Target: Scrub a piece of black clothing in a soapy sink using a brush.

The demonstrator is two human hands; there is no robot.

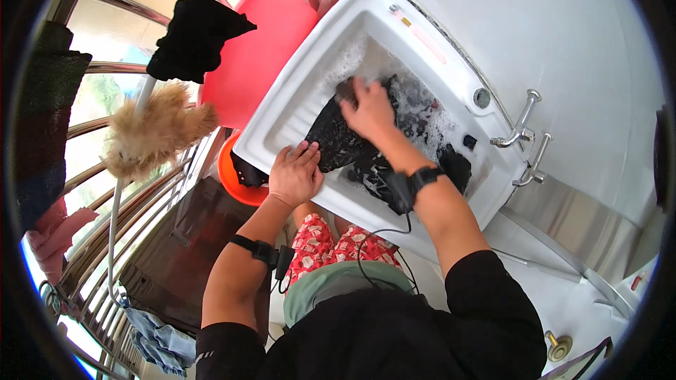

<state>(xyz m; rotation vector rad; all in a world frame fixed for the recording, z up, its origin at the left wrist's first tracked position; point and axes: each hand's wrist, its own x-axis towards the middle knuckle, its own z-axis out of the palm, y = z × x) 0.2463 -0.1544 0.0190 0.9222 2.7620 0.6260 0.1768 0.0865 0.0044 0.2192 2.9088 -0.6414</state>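
Note:
A wet black garment (331, 134) lies over the ribbed slope of a white washing sink (282, 109) and trails into the foamy water. My left hand (296, 174) is laid on the garment's near edge at the sink's front rim, fingers stretched out. Over the garment's upper part, my right hand (370, 109) bends its fingers around something brownish, slightly smeared by motion; its kind is hidden. More dark cloth (454, 165) sits in the water to the right. Suds gather around the cloth.
Two metal taps (522, 123) stick out from the wall at right. A pink basin (264, 42) leans beyond the sink's left side, above an orange bucket (236, 179) with dark cloth at its rim. A black cloth (197, 35) and a fluffy tan item (158, 130) hang from a pole.

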